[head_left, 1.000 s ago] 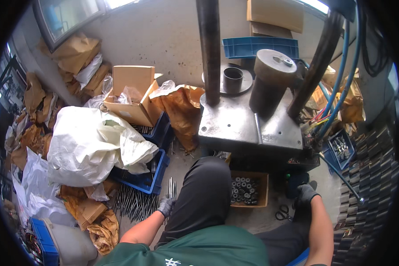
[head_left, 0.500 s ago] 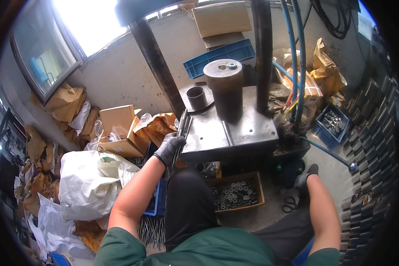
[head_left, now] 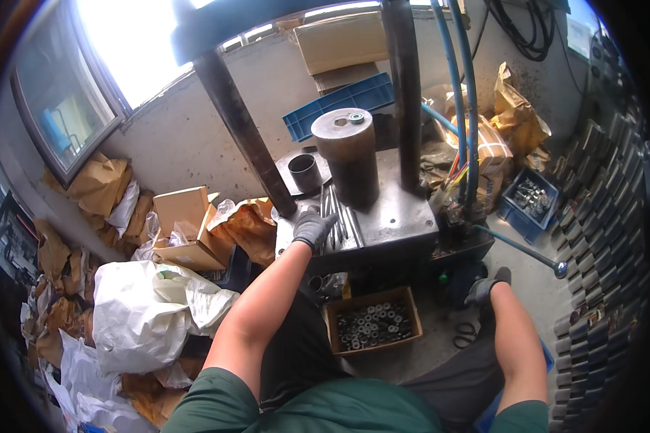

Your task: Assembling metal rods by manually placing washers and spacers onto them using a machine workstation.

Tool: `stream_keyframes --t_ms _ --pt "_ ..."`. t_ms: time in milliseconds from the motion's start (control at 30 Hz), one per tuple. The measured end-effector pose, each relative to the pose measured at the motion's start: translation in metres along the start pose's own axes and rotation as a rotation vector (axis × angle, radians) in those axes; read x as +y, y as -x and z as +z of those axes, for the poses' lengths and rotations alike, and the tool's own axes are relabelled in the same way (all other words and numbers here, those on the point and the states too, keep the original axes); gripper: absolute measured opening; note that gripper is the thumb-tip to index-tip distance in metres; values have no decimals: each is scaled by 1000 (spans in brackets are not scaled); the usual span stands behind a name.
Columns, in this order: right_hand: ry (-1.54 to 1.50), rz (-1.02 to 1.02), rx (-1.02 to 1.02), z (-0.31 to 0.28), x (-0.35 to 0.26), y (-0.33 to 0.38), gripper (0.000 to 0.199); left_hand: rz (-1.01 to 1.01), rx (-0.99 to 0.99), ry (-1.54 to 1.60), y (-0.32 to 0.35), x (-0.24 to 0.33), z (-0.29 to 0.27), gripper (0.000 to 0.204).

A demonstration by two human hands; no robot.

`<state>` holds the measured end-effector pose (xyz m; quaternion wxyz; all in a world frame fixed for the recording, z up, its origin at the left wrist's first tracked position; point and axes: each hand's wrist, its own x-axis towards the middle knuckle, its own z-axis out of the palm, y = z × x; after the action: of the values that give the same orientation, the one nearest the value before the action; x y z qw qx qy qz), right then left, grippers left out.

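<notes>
My gloved left hand (head_left: pixel 313 229) lies on a bundle of thin metal rods (head_left: pixel 339 213), fingers curled over their near ends. The rods rest on the steel press table (head_left: pixel 401 216), just in front of a tall dark cylinder (head_left: pixel 348 155) with a small ring (head_left: pixel 355 117) on top. A short dark sleeve (head_left: pixel 305 172) stands to the cylinder's left. My gloved right hand (head_left: pixel 487 287) hangs low by the press base, fingers loose and holding nothing that I can see. A cardboard box of metal rings (head_left: pixel 374 325) sits on the floor between my knees.
Two dark press columns (head_left: pixel 242 130) rise from the table. A lever with a ball end (head_left: pixel 556 269) sticks out at the right, and scissors (head_left: pixel 464 333) lie on the floor. White sacks (head_left: pixel 148 310), brown paper bags, cardboard boxes and blue crates (head_left: pixel 531 198) crowd both sides.
My left hand rose from the rods on the floor and carried a bundle up onto the press table in front of the cylinder. My right hand stayed low by the press base.
</notes>
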<state>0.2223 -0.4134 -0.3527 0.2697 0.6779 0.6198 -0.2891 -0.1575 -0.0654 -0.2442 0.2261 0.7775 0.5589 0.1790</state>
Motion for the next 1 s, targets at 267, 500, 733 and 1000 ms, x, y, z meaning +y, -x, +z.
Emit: stream_keyframes --t_ms 267,500,733,1000 --pt "11 -6 -48 -28 2 8 47 68 -17 282 -4 -43 -5 43" --pt "-18 16 -98 -24 -5 19 48 247 181 36 13 -54 -1 45" --pt "-316 -197 386 35 84 21 20 319 223 -61 26 -58 8 36" --pt "-1453 797 862 237 65 108 17 432 329 -105 14 -66 9 36"
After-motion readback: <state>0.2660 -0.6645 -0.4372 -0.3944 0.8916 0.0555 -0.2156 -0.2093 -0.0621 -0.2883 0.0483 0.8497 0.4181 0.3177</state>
